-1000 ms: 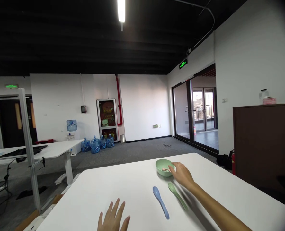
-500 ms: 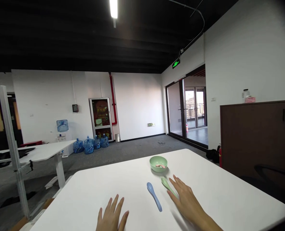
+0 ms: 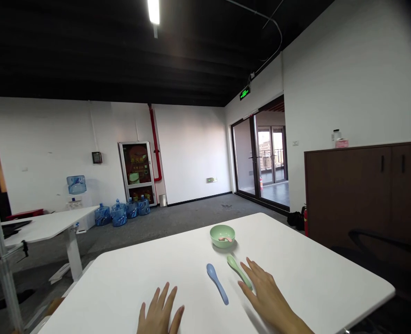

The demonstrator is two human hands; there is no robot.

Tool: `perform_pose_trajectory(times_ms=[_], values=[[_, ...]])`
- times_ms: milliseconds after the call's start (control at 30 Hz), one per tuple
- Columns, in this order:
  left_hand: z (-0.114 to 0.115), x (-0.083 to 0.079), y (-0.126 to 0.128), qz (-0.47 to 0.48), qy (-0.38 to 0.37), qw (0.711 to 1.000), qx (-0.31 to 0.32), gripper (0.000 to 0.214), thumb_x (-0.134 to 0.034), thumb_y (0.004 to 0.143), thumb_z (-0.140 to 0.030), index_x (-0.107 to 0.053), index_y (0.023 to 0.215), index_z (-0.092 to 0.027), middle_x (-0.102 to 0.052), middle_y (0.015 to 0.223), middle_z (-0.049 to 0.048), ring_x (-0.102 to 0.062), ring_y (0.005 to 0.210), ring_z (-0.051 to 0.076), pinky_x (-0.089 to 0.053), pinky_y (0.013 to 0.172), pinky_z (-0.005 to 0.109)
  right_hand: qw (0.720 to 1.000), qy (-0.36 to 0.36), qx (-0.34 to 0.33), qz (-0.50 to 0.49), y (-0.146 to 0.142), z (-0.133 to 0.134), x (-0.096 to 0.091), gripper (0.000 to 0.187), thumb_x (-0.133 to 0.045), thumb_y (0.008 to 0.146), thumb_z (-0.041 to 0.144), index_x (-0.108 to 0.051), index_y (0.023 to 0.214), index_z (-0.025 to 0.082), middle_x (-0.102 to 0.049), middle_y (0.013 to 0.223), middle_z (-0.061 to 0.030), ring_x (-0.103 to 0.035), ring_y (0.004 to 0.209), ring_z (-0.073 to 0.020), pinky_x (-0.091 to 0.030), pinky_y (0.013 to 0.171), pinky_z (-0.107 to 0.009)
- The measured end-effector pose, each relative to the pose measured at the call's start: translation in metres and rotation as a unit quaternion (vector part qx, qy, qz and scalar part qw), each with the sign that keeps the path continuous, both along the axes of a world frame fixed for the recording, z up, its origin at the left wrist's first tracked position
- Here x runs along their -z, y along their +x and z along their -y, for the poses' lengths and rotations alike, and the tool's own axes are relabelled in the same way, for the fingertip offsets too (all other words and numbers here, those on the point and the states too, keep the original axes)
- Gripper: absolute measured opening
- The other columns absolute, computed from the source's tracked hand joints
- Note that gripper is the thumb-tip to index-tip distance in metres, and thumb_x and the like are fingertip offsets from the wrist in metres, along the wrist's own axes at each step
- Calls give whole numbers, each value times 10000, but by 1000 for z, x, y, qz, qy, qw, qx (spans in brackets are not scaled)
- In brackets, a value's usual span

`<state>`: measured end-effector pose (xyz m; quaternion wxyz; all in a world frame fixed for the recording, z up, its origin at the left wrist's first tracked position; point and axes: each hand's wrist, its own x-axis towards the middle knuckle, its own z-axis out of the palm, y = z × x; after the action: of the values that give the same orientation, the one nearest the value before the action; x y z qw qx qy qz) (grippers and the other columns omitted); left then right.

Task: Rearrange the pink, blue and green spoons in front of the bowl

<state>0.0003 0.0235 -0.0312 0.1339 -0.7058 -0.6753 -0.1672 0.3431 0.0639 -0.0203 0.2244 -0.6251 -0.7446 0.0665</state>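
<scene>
My right hand [image 3: 269, 294] hovers over or rests on the white table [image 3: 316, 269], palm down with fingers spread, holding nothing. Close by its thumb and index finger lies a green spoon [image 3: 237, 268], the handle end partly behind the thumb; whether they touch I cannot tell. To the left, a blue spoon [image 3: 217, 284] lies between my two hands. My left hand [image 3: 158, 313] is flat at the near side, fingers apart, with nothing in it. Beyond the spoons stands a green bowl [image 3: 219, 243], and inside it rests a pink spoon [image 3: 226, 239].
Another white table [image 3: 57, 223] with a metal post [image 3: 4, 264] is at the left. Blue water bottles [image 3: 119, 214] stand on the floor by the wall. A dark brown cabinet [image 3: 347, 190] and a black chair [image 3: 382, 236] are on the right.
The view has turned a little to the right, so the room has shifted left. My right hand sits slightly farther from the green spoon, showing more of its handle. Spoons and bowl stay put.
</scene>
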Motion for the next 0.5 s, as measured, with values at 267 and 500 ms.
perform_pose_trajectory(times_ms=[267, 500], values=[[6, -12, -5, 22, -53, 998, 17, 540, -332, 994, -446, -458, 1509, -341, -461, 1621, 40, -402, 1510, 323, -391, 1180, 642, 1000, -4, -6, -7, -2, 3, -5, 683, -324, 1010, 615, -429, 1585, 262, -292, 1690, -81, -260, 1568, -308, -301, 1239, -533], [7, -13, -3, 29, -50, 998, 19, 538, -341, 991, -446, -470, 1502, -338, -473, 1614, 44, -409, 1506, 329, -390, 1178, 650, 1000, 0, -5, -8, -3, 1, -2, 684, -321, 1008, 628, -423, 1587, 280, -309, 1685, -73, -273, 1563, -306, -310, 1236, -525]])
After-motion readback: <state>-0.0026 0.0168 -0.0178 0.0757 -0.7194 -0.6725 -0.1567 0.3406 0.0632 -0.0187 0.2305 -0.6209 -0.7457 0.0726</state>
